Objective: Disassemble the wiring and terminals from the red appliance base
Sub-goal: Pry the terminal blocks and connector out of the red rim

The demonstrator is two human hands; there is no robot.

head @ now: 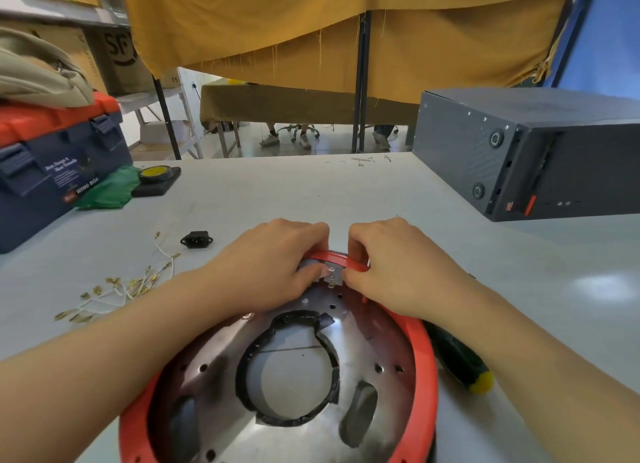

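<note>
Grey table point(346, 192) under hanging mustard cloth point(346, 30).

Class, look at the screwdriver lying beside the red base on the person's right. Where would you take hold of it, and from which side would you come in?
Grip the screwdriver round its dark handle, just behind the yellow end cap, coming from above and from the right. It lies flat on the table with its length along the red base, which blocks its left side. Its tip end is hidden under the right forearm, so the near end is probably the easiest place for the fingers.
</note>
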